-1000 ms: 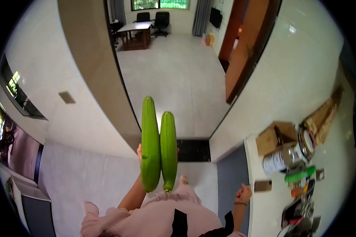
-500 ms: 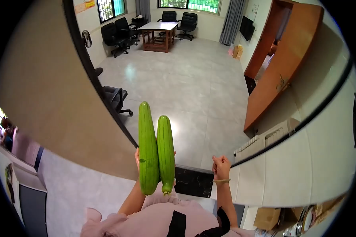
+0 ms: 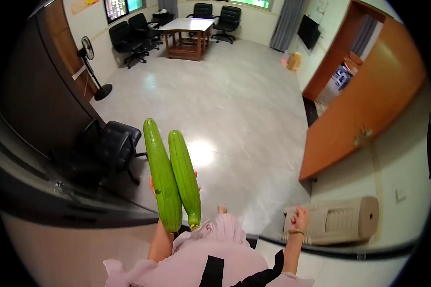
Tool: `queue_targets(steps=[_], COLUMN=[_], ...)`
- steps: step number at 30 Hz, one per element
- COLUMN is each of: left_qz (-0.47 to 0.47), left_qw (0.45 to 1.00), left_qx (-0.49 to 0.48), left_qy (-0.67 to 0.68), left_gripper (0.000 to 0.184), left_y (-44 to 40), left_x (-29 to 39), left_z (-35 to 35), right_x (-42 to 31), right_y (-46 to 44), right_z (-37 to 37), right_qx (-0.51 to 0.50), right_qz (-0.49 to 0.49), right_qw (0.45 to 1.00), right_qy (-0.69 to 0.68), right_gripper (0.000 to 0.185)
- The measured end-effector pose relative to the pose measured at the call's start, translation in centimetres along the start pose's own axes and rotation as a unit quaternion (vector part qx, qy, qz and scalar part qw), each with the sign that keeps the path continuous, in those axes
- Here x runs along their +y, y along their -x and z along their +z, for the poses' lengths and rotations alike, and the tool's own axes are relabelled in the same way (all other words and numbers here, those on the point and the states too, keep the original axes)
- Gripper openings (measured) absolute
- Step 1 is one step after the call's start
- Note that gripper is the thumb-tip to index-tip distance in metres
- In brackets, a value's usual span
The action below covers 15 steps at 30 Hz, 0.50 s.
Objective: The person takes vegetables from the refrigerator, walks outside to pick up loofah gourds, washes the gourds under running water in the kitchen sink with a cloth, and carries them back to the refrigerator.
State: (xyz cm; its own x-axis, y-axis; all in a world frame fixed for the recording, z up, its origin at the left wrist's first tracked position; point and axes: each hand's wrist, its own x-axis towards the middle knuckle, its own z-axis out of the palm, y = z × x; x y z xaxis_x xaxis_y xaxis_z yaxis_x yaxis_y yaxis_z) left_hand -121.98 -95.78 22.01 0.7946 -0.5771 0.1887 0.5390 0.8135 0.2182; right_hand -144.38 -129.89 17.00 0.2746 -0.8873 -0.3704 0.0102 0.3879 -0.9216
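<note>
Two long green gourds lie side by side in front of my body, the longer gourd (image 3: 162,177) on the left and the shorter gourd (image 3: 185,174) on the right. My left hand (image 3: 153,185) holds both from beneath; its fingertips show at their outer sides and the palm is hidden behind them. Out to the right, my right hand (image 3: 300,219) hangs away from the gourds with its fingers curled in and nothing visible in them. A bracelet (image 3: 296,232) circles that wrist.
A black office chair (image 3: 117,146) stands close on the left, with a standing fan (image 3: 93,67) beyond. The table (image 3: 187,25) and more chairs are at the back. On the right are an open wooden door (image 3: 359,105) and a beige plastic item (image 3: 340,220) near a dark door track (image 3: 349,252).
The view has moved forward through the doorway into the room. The counter has left view. The gourds now tilt, their tops leaning left. My right hand has swung forward, then down and right.
</note>
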Motion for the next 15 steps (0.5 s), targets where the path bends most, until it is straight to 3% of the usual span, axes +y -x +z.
queue_targets(steps=[3,7,11,13,15], left_qz=[0.06,0.141,0.252,0.287,0.339], left_qw=[0.997,0.99,0.96,0.95,0.927], left_qx=[0.045,0.009,0.108,0.095,0.145], left_qy=[-0.006,0.004,-0.057,-0.077,-0.068], left_gripper=[0.079,0.079,0.075,0.077,0.08], left_y=[-5.0,-12.2,-17.1,-19.1,-20.8], left_x=[1.6,4.5,9.7,11.9,12.2], left_z=[-1.4,-2.8,-4.2,-4.8,-5.6], right_x=[-0.4,-1.3,-1.2,-1.1,-1.5], right_y=[-6.2,-14.9,-19.4,-19.1,-18.4], right_z=[3.9,15.8,34.4,43.9,51.5], right_qx=[-0.002,-0.023,-0.169,-0.309,-0.416], right_qz=[-0.013,-0.015,-0.023,-0.058,-0.024], right_qw=[1.0,0.999,0.985,0.948,0.907], right_qy=[-0.015,-0.018,0.035,0.05,0.057], right_gripper=[0.029,0.03,0.027,0.027,0.029])
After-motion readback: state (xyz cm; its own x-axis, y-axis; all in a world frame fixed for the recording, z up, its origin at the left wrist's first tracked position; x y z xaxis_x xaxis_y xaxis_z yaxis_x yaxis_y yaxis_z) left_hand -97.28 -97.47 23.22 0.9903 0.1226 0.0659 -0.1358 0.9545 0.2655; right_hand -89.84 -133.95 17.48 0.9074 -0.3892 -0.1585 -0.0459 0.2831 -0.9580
